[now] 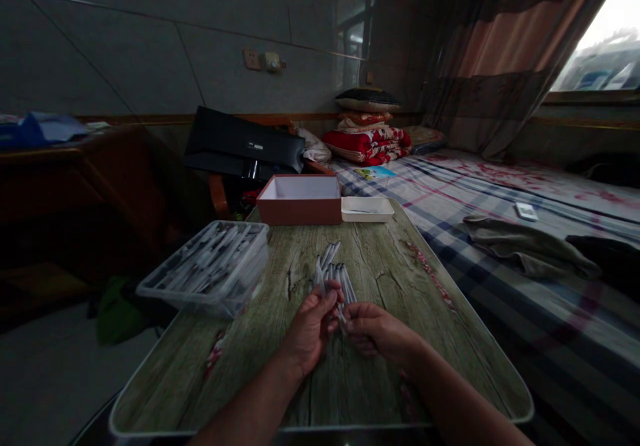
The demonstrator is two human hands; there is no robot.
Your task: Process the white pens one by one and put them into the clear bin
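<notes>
So, a loose bunch of slim pens was held up just above the desk, fanned away from the wearer. Some were pinched between thumb and fingers of the left hand; the lower ends looked nipped by the right hand, fingers curled in, though exactly how many were gripped couldn't be told, kinda blurry. They'd probably be light, stiff, a bit slick, and not that fragile, so the bunch is best judged as something to be taken around the middle, or it'd likely be splayed. The tips stuck out beyond the left fingers, and the lower ends were met between both hands. More were piled in the clear tub, off to the left.
</notes>
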